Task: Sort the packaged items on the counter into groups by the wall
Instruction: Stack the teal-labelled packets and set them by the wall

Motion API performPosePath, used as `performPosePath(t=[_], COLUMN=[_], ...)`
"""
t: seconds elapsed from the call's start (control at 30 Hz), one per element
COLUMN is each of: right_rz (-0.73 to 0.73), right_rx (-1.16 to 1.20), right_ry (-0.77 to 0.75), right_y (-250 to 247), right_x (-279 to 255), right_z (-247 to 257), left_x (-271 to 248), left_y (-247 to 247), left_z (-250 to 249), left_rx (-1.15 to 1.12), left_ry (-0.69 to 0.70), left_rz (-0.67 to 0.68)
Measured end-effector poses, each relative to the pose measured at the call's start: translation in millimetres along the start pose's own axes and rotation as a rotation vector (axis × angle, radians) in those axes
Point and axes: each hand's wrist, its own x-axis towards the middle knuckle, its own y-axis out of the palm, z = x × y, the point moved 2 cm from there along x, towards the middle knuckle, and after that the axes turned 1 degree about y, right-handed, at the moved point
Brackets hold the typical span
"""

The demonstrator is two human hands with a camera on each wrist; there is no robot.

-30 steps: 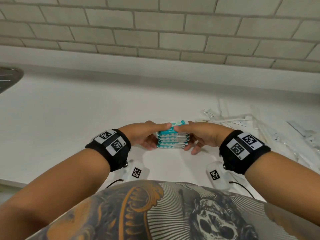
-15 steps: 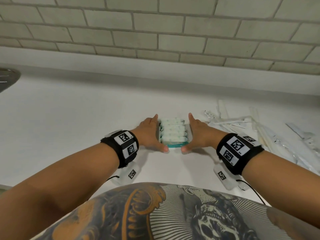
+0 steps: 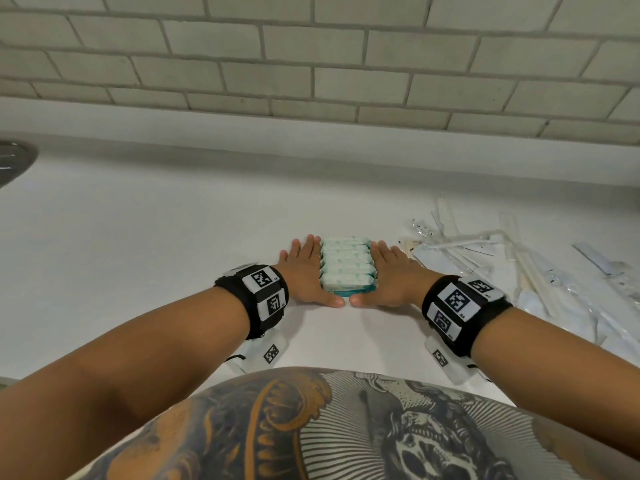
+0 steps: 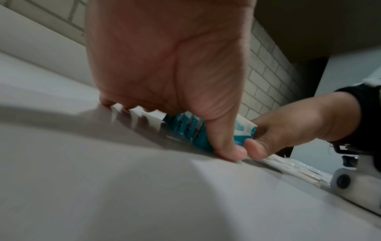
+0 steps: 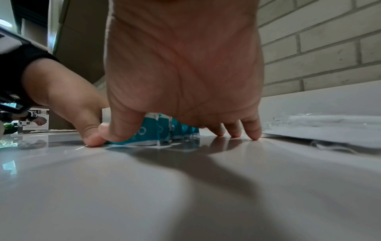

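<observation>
Head view: row of small teal-and-white soft plastic packets [image 3: 347,266] stands on edge on the glossy white counter [image 3: 138,254], at 12 o'clock from the person, mid-counter, well short of the grey brick-tiled wall [image 3: 311,64]. Left hand [image 3: 309,276] flanks the row at its 9 o'clock, right hand [image 3: 389,277] at its 3 o'clock, fingers straight and flat along the row's sides, thumbs almost meeting across the near end. No clenching, no pinch; both hands just press and corral. My read: that bracket keeps the limp packets upright and packed so they can slide toward the wall as one block. Loose pile of clear-wrapped long utensils and white sachets [image 3: 519,268] lies at 3 o'clock of the right hand, unsorted. Edge of a metal sink [image 3: 14,161] at far 9 o'clock. Left wrist view: left palm [image 4: 164,57] edge-down, fingertips on the counter, thumb [image 4: 224,143] planted at the near teal packet face [image 4: 191,128], the other thumb [image 4: 255,148] just beside it. Packets look pillowy, crinkly film, sealed edges. Right wrist view: right palm [image 5: 183,65] over the row's side, fingertips [image 5: 253,130] touching the reflective counter, teal packet ends [image 5: 156,130] lined up behind the thumb. Grouping under way, wall placement not yet done.
</observation>
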Motion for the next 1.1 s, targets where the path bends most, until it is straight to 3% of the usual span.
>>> performPosePath(t=[0.43,0.7,0.87,1.1], right_rz=[0.007,-0.039,-0.130,-0.179], right_rx=[0.025,0.065,0.090,0.194], right_ry=[-0.004,-0.038,-0.203,-0.265], right_y=[-2.2,-30.4,-45.1,-34.2], right_x=[-8.6,-20.3,-21.4,-8.4], right_z=[2.4,-13.4,2.2,8.9], left_x=[-2.6,-14.4,-16.2,-18.0], left_y=[-1.3,-11.2,-26.4,-28.5], left_z=[-4.4,6.5,1.1,-5.2], left_rx=[-0.020,-0.141,-0.213,-0.347], left_ry=[0.000,-0.062,0.034,0.108], left_rz=[-0.016,-0.024,-0.098,-0.143])
